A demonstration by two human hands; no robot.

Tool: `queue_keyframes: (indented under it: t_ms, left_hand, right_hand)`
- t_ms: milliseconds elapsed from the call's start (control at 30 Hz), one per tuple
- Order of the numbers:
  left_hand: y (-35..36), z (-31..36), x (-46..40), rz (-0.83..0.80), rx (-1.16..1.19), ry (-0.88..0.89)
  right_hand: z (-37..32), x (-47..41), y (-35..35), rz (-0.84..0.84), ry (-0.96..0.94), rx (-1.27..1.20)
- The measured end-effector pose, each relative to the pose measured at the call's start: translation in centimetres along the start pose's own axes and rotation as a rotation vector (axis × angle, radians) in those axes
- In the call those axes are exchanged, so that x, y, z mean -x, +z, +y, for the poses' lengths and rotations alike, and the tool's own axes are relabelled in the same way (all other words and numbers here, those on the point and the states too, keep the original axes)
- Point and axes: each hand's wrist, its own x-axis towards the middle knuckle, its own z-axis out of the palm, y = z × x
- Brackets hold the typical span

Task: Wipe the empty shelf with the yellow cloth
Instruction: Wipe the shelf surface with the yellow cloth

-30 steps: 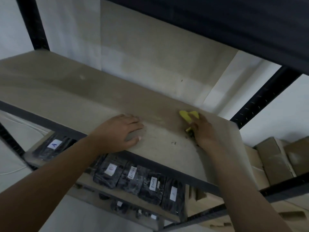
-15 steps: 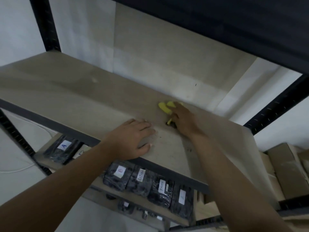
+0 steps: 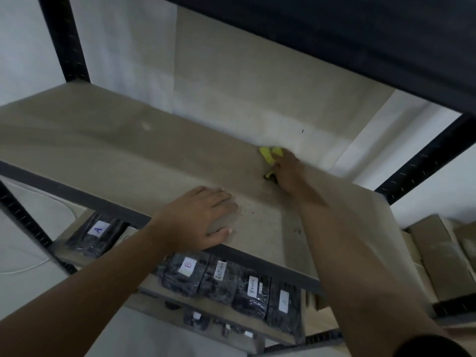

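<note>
Only the head view to go on here. The right hand (image 3: 288, 173) is reached way in to the back of the shelf (image 3: 108, 150), right where the board meets the wall (image 3: 257, 86). It's got the cloth (image 3: 270, 154) bunched up under it, fingers curled over the wad, with yellow bits poking out past the fingertips and a scrap showing by the thumb. The cloth is pressed down on the board at the back edge.

The left hand (image 3: 201, 220) is planted flat near the front lip, fingers straight and close together, holding nothing. Looks like it's just bracing.

So I'd say we're mid-wipe, working the rear strip on the right half. There are dark crumbs (image 3: 251, 212) on the board between the two hands, and more near the right forearm, so that patch doesn't look done. The whole left stretch looks dull too.

Next move probably needs a pull of the cloth back toward the front edge, dragging through those crumbs, then working leftward. The left hand sits in that path, so it'd have to shift.

Below, labelled black bags (image 3: 221, 279) sit on the lower shelf.
</note>
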Motion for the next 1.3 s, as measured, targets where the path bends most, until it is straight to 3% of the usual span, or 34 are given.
queue_keyframes:
  t_ms: [100, 267, 333, 467, 600, 833, 933, 1000, 1133, 1200, 1300]
  left_hand:
    - [0.1, -0.2, 0.1, -0.005, 0.007, 0.000]
    - [0.1, 0.0, 0.3, 0.015, 0.006, 0.005]
    - [0.1, 0.0, 0.3, 0.022, 0.011, 0.008]
    - [0.0, 0.0, 0.4, 0.032, 0.011, 0.019]
    - [-0.2, 0.0, 0.4, 0.018, 0.022, 0.022]
    - [0.0, 0.1, 0.1, 0.027, -0.002, 0.033]
    - [0.2, -0.1, 0.2, 0.024, 0.001, 0.043]
    - [0.2, -0.2, 0.2, 0.012, -0.004, 0.045]
    - [0.1, -0.3, 0.1, 0.025, -0.011, 0.054]
    - [0.1, -0.3, 0.1, 0.018, -0.003, 0.056]
    - [0.3, -0.3, -0.2, -0.042, 0.028, 0.037]
  right_hand:
    - [-2.7, 3.6, 0.0, -0.020, -0.201, -0.106]
    - [-1.4, 9.6, -1.5, -0.044, -0.266, -0.215]
    - [0.4, 9.9, -3.1, -0.038, -0.185, -0.282]
    - [6.6, 9.1, -5.3, 0.126, 0.176, -0.283]
    - [7.0, 9.5, -4.6, 0.080, 0.277, -0.091]
    - [-0.8, 16.6, -0.4, 0.069, -0.118, -0.047]
    - [-1.2, 18.0, -1.5, 0.036, -0.193, -0.131]
    - [1.2, 17.3, -2.8, 0.058, -0.097, -0.129]
    - [4.4, 14.7, -4.1, 0.087, 0.351, 0.022]
    - [2.5, 14.6, -4.0, -0.030, 0.365, 0.199]
    - [-1.5, 16.8, -2.6, 0.006, 0.223, 0.243]
